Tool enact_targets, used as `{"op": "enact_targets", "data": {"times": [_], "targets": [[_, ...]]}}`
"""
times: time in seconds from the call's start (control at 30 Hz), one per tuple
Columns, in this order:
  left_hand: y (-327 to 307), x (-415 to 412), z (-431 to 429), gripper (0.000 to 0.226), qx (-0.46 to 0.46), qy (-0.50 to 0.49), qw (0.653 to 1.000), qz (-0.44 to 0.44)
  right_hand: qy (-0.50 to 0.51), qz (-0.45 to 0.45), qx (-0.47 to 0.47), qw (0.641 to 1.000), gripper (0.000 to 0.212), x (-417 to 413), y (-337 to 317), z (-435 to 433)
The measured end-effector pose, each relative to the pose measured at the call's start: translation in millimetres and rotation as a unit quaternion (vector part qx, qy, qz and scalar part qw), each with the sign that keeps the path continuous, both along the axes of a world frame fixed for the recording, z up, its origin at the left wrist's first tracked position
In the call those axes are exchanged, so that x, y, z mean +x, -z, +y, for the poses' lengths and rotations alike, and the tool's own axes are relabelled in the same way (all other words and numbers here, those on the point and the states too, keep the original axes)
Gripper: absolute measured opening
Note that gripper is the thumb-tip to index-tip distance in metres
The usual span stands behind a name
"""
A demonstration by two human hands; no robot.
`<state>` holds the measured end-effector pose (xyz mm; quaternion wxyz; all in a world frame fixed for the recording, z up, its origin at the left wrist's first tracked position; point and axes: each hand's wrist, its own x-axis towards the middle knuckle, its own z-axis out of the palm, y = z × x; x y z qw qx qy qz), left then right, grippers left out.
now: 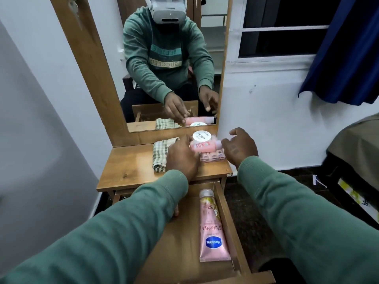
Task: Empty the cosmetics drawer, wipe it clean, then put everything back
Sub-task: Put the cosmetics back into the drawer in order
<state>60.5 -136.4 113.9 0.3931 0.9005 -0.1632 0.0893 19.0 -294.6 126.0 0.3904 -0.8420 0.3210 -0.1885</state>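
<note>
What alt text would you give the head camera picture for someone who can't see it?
A person's left hand and right hand, in green sleeves, reach for a pink bottle beside a white-lidded jar on a wooden dressing table. A folded checked cloth lies to their left; the open drawer below holds a pink Vaseline tube.

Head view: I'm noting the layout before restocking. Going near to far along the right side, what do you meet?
Vaseline tube → clear case → pink bottle → white tub → mirror.
</note>
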Motion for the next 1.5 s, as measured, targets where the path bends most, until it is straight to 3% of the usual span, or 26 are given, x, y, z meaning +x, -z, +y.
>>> {"op": "enact_targets", "data": {"times": [0.2, 0.33, 0.43, 0.63, 0.9, 1.1, 1.3, 1.5], "targets": [[6.7, 3.9, -12.0, 0.034, 0.020, -0.005, 1.000, -0.009, 0.000, 0.007, -0.025, 1.000, 0.016, 12.7, 2.7, -6.4], [4.9, -16.8, 1.1, 0.047, 0.027, 0.031, 0.999, -0.021, 0.012, -0.035, -0.016, 0.999, 0.018, 1.9, -0.6, -0.3], [10.6, -44.4, 13.8, 0.055, 0.004, 0.052, 0.999, 0.010, -0.021, -0.069, -0.017, 0.997, 0.021, -15.6, -0.5, 12.7], [30.0, -96.0, 39.1, 0.045, -0.071, 0.080, 0.986, 0.126, -0.129, -0.098, -0.022, 0.987, 0.029, -63.3, 5.9, 49.0], [63.8, -133.0, 87.6, 0.034, -0.030, 0.132, 0.971, 0.200, -0.216, -0.045, -0.056, 0.974, 0.035, -98.4, 50.0, 90.1], [79.3, -129.7, 92.9, 0.036, -0.015, 0.111, 0.958, 0.265, -0.258, 0.001, -0.111, 0.960, 0.035, -88.1, 82.3, 96.2], [92.2, -116.4, 90.0, 0.017, -0.009, 0.083, 0.954, 0.289, -0.314, 0.054, -0.177, 0.931, 0.043, -75.4, 96.3, 95.4], [101.3, -102.8, 84.9, 0.020, 0.054, 0.075, 0.955, 0.283, -0.342, 0.088, -0.295, 0.888, 0.039, -66.0, 101.3, 88.2]]}}
